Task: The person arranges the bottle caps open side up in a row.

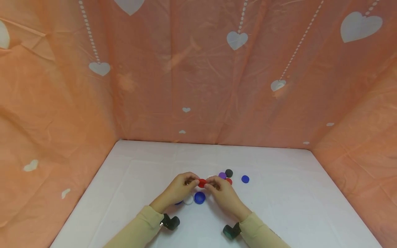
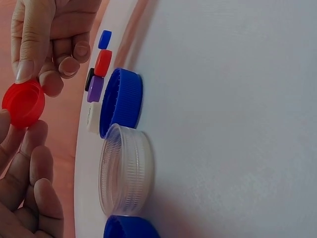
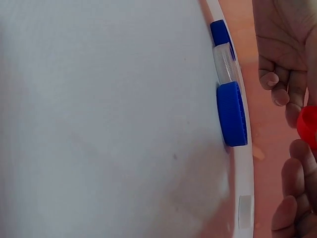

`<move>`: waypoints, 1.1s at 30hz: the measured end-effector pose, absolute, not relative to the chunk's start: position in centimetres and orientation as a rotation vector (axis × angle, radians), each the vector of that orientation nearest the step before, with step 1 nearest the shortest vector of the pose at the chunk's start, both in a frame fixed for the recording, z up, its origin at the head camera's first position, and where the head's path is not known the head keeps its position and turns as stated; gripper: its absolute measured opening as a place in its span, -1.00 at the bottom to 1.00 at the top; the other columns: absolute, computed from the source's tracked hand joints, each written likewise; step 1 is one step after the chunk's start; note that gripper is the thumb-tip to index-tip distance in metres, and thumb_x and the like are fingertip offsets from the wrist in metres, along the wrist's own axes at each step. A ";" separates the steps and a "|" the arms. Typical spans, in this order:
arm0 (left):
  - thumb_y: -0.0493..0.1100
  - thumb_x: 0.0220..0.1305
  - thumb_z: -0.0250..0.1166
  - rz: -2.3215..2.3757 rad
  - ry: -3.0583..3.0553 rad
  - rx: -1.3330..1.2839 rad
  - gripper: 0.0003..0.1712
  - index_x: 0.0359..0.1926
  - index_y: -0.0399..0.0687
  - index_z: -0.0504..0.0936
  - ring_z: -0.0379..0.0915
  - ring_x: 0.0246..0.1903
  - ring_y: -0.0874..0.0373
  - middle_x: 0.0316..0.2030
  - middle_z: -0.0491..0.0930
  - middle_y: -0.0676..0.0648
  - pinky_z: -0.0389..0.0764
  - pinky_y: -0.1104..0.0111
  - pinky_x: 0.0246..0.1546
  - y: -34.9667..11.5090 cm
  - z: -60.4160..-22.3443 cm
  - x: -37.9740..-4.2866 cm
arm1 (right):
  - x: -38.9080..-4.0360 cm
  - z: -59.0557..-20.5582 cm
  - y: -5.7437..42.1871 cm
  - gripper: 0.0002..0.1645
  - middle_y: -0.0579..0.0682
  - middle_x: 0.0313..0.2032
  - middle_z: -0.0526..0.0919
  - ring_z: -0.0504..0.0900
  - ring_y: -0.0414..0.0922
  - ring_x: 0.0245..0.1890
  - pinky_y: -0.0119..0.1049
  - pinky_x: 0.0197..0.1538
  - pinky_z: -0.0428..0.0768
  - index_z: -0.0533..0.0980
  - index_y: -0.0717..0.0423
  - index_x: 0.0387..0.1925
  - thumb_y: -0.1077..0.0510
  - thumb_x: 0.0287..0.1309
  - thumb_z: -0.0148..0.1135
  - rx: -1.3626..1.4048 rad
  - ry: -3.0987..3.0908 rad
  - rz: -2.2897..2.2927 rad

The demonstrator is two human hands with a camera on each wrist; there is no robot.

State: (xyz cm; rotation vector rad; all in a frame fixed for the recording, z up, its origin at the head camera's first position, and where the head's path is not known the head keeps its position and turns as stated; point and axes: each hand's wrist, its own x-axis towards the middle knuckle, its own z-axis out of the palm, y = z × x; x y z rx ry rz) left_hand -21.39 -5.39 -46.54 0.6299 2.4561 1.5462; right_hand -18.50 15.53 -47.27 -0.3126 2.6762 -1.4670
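My left hand [image 1: 178, 187] and right hand [image 1: 224, 193] pinch a red bottle cap [image 1: 202, 183] between them, above the table. In the left wrist view, thumbs and fingertips grip the cap's opposite edges, and its hollow inside [image 2: 24, 105] shows. Just below the hands lies a large blue cap [image 1: 200, 202], open side up. To its left sit a clear ridged cap [image 2: 136, 173] and another blue cap [image 2: 131, 227], partly covered by the left hand in the head view.
Past the right hand lie a purple cap [image 1: 222, 175], a black cap [image 1: 228, 173], a second red cap [image 1: 229, 181] and a small blue cap [image 1: 245, 179]. A white cap [image 2: 93, 118] sits near them. Orange cloth [image 1: 198, 86] with hearts walls the white table [image 1: 297, 193].
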 end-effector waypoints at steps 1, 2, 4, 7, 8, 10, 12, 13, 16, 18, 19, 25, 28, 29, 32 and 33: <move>-0.07 0.40 0.19 1.547 2.452 0.622 -0.84 -0.13 0.00 0.63 0.49 -0.29 0.17 -0.30 0.63 0.07 0.50 0.29 -0.23 -5.4 -46.6 -21.4 | -18.5 -47.3 15.5 -0.76 -0.26 -0.27 0.63 0.57 -0.23 -0.20 -0.23 -0.05 0.52 0.55 -0.16 -0.09 -0.12 0.31 0.17 -0.312 2.676 -1.468; -0.08 0.40 0.19 1.548 2.449 0.620 -0.84 -0.13 0.00 0.63 0.49 -0.29 0.17 -0.30 0.63 0.07 0.50 0.28 -0.23 -5.4 -46.6 -21.4 | -18.5 -47.3 15.5 -0.77 -0.27 -0.27 0.63 0.57 -0.23 -0.20 -0.23 -0.05 0.52 0.55 -0.16 -0.08 -0.11 0.31 0.17 -0.312 2.677 -1.469; -0.08 0.39 0.19 1.551 2.445 0.617 -0.85 -0.13 0.00 0.62 0.49 -0.29 0.16 -0.31 0.62 0.09 0.51 0.26 -0.22 -5.4 -46.6 -21.4 | -18.5 -47.3 15.5 -0.78 -0.27 -0.28 0.62 0.57 -0.24 -0.21 -0.23 -0.05 0.52 0.55 -0.15 -0.07 -0.08 0.32 0.17 -0.312 2.676 -1.470; -0.09 0.39 0.19 1.554 2.435 0.601 -0.85 -0.13 0.00 0.62 0.50 -0.29 0.15 -0.32 0.63 0.07 0.50 0.23 -0.22 -5.3 -46.7 -21.3 | -18.6 -47.4 15.5 -0.80 -0.26 -0.28 0.62 0.58 -0.24 -0.21 -0.25 -0.05 0.52 0.54 -0.16 -0.06 -0.03 0.31 0.19 -0.303 2.665 -1.478; -0.09 0.39 0.19 1.556 2.429 0.598 -0.85 -0.13 -0.01 0.61 0.50 -0.30 0.13 -0.32 0.63 0.05 0.50 0.22 -0.22 -5.3 -46.7 -21.3 | -18.6 -47.4 15.5 -0.80 -0.26 -0.28 0.62 0.58 -0.23 -0.22 -0.25 -0.05 0.53 0.54 -0.17 -0.06 -0.02 0.31 0.20 -0.303 2.662 -1.482; -0.09 0.40 0.18 1.562 2.419 0.592 -0.85 -0.12 -0.01 0.60 0.53 -0.30 0.11 -0.32 0.64 0.03 0.51 0.22 -0.22 -5.2 -46.7 -21.3 | -18.5 -47.4 15.6 -0.79 -0.24 -0.29 0.62 0.58 -0.21 -0.24 -0.25 -0.08 0.53 0.54 -0.18 -0.05 -0.01 0.29 0.22 -0.305 2.651 -1.491; -0.10 0.40 0.18 1.564 2.415 0.592 -0.85 -0.12 -0.02 0.59 0.54 -0.31 0.09 -0.32 0.65 0.00 0.51 0.24 -0.25 -5.2 -46.8 -21.3 | -18.5 -47.4 15.6 -0.76 -0.23 -0.29 0.62 0.58 -0.19 -0.26 -0.26 -0.11 0.54 0.53 -0.20 -0.04 -0.02 0.27 0.24 -0.304 2.637 -1.499; -0.11 0.40 0.18 1.568 2.414 0.598 -0.86 -0.12 -0.02 0.59 0.55 -0.32 0.10 -0.33 0.65 -0.01 0.50 0.25 -0.25 -5.2 -46.8 -21.2 | -18.5 -47.3 15.6 -0.75 -0.22 -0.29 0.62 0.58 -0.18 -0.27 -0.26 -0.13 0.54 0.52 -0.21 -0.03 -0.02 0.27 0.25 -0.305 2.626 -1.504; -0.13 0.40 0.18 1.570 2.427 0.632 -0.88 -0.14 -0.03 0.58 0.56 -0.34 0.14 -0.37 0.65 0.01 0.51 0.27 -0.28 -5.0 -47.0 -21.2 | -18.4 -47.3 15.7 -0.69 -0.18 -0.28 0.62 0.58 -0.14 -0.30 -0.27 -0.19 0.56 0.51 -0.20 0.00 -0.03 0.23 0.28 -0.304 2.596 -1.516; -0.13 0.39 0.18 1.557 2.441 0.639 -0.90 -0.15 -0.01 0.57 0.55 -0.37 0.17 -0.40 0.64 0.04 0.50 0.29 -0.29 -4.9 -47.1 -21.2 | -18.3 -47.3 15.8 -0.66 -0.17 -0.27 0.61 0.58 -0.13 -0.30 -0.28 -0.22 0.56 0.50 -0.20 0.02 -0.04 0.21 0.30 -0.305 2.590 -1.514; -0.13 0.39 0.18 1.553 2.444 0.641 -0.91 -0.15 0.00 0.57 0.54 -0.37 0.19 -0.40 0.64 0.05 0.50 0.29 -0.29 -4.8 -47.2 -21.2 | -18.3 -47.4 15.8 -0.65 -0.17 -0.27 0.61 0.57 -0.13 -0.30 -0.29 -0.23 0.56 0.50 -0.20 0.02 -0.04 0.21 0.31 -0.305 2.593 -1.509; -0.12 0.38 0.20 1.521 2.427 0.630 -0.91 -0.15 0.01 0.57 0.52 -0.37 0.17 -0.39 0.62 0.07 0.50 0.31 -0.30 -4.4 -47.3 -21.0 | -18.1 -47.7 16.2 -0.57 -0.15 -0.27 0.61 0.57 -0.15 -0.31 -0.33 -0.25 0.56 0.49 -0.13 0.07 -0.06 0.19 0.32 -0.335 2.620 -1.499; -0.16 0.32 0.27 1.510 2.410 0.651 -0.87 -0.14 -0.04 0.58 0.53 -0.35 0.17 -0.38 0.61 0.08 0.52 0.34 -0.28 -4.1 -47.2 -20.9 | -18.1 -47.8 16.4 -0.59 -0.15 -0.28 0.61 0.58 -0.16 -0.32 -0.34 -0.25 0.56 0.49 -0.10 0.06 -0.03 0.20 0.31 -0.349 2.620 -1.499; -0.18 0.30 0.29 1.504 2.408 0.661 -0.86 -0.14 -0.06 0.58 0.53 -0.34 0.19 -0.38 0.61 0.08 0.53 0.36 -0.28 -4.0 -47.2 -20.9 | -18.1 -47.8 16.5 -0.61 -0.15 -0.29 0.61 0.59 -0.16 -0.32 -0.34 -0.25 0.56 0.50 -0.09 0.06 -0.01 0.20 0.31 -0.350 2.613 -1.499; -0.23 0.23 0.35 1.488 2.405 0.690 -0.81 -0.14 -0.11 0.58 0.53 -0.36 0.22 -0.39 0.59 0.09 0.55 0.39 -0.30 -3.8 -47.4 -20.7 | -18.1 -48.0 16.8 -0.66 -0.14 -0.32 0.61 0.58 -0.15 -0.34 -0.33 -0.27 0.56 0.52 -0.07 0.04 0.04 0.23 0.29 -0.363 2.598 -1.477; -0.24 0.22 0.36 1.486 2.403 0.697 -0.81 -0.15 -0.12 0.58 0.52 -0.36 0.23 -0.40 0.59 0.09 0.55 0.40 -0.30 -3.7 -47.5 -20.7 | -18.1 -48.0 16.8 -0.66 -0.14 -0.33 0.60 0.58 -0.15 -0.34 -0.34 -0.27 0.56 0.52 -0.07 0.04 0.04 0.24 0.28 -0.367 2.594 -1.465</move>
